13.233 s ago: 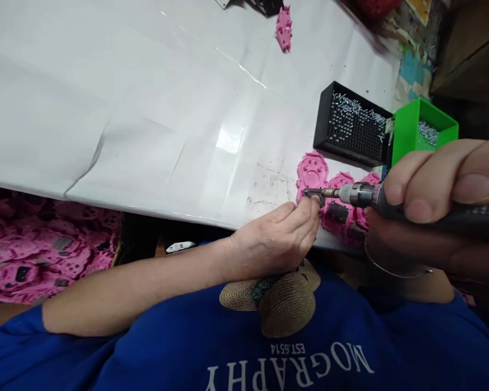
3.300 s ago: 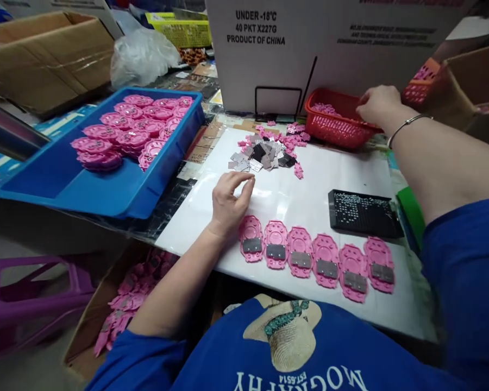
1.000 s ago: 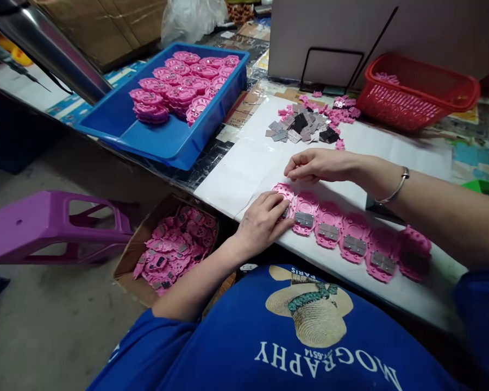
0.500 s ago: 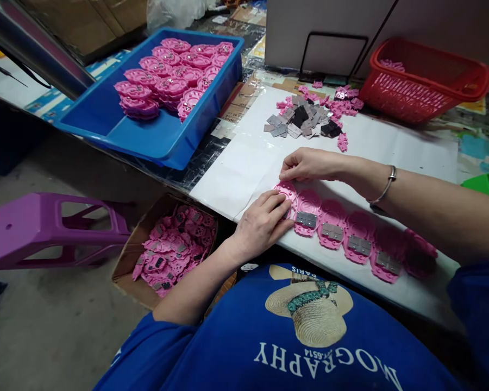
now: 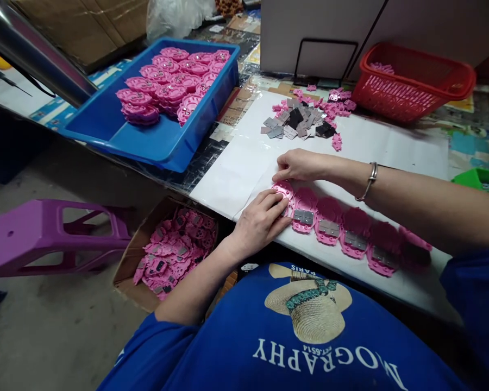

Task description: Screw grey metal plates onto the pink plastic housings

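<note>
A row of several pink plastic pieces, one of them (image 5: 304, 202) beside my fingers, lies along the near edge of the white sheet (image 5: 224, 182). Grey metal plates (image 5: 303, 216) sit on their lower parts. My left hand (image 5: 258, 221) rests on the leftmost pink piece (image 5: 284, 189), fingers bent over its lower part. At that piece's top edge, my right hand (image 5: 299, 164) is pinched; whatever is between its fingertips is too small to make out. Farther back lies a pile of grey plates (image 5: 295, 120) with small pink parts (image 5: 337, 142) around it.
A blue tray (image 5: 146, 144) holds stacked pink pieces at the back left. At the back right stand a red basket (image 5: 415, 81) and a green container (image 5: 472, 178). Below left are a carton (image 5: 132, 282) of pink pieces and a purple stool (image 5: 44, 239).
The view has shifted slightly. My right hand remains at the top of the leftmost piece, its fingers pinched, and my left hand still rests on that piece.
</note>
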Tool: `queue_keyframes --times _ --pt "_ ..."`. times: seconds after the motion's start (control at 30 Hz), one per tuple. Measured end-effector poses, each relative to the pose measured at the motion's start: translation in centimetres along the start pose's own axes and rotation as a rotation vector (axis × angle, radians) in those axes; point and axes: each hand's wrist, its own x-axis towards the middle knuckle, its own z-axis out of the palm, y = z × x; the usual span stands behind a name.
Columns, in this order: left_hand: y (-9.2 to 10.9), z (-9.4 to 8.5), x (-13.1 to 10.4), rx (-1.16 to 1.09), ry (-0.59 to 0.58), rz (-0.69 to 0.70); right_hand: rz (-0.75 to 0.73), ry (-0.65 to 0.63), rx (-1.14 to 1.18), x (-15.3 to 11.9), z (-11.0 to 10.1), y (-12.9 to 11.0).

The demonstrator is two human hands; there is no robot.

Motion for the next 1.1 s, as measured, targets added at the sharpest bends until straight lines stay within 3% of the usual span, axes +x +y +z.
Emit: queue_keyframes --times 0.13,0.33,0.53,0.77,1.1 --pt "-0.2 0.1 -0.1 -0.024 -0.007 -0.01 0.041 0.047 0.032 -0.7 0.2 0.5" --pt "-0.3 0.2 -0.2 -0.049 -0.011 -0.016 0.09 0.002 0.6 -3.3 -1.0 2.9" --pt "-0.3 -0.1 -0.3 -0.073 0.018 -0.004 0.097 0.016 0.684 -5.7 -1.5 4.7" --pt "1.0 -0.6 -0.2 -0.03 0.106 0.027 0.158 -0.011 0.832 -7.0 -1.0 4.3" --pt "4.0 1.9 0.8 0.094 -0.017 0.199 0.156 -0.021 0.941 -7.4 -0.9 4.9"
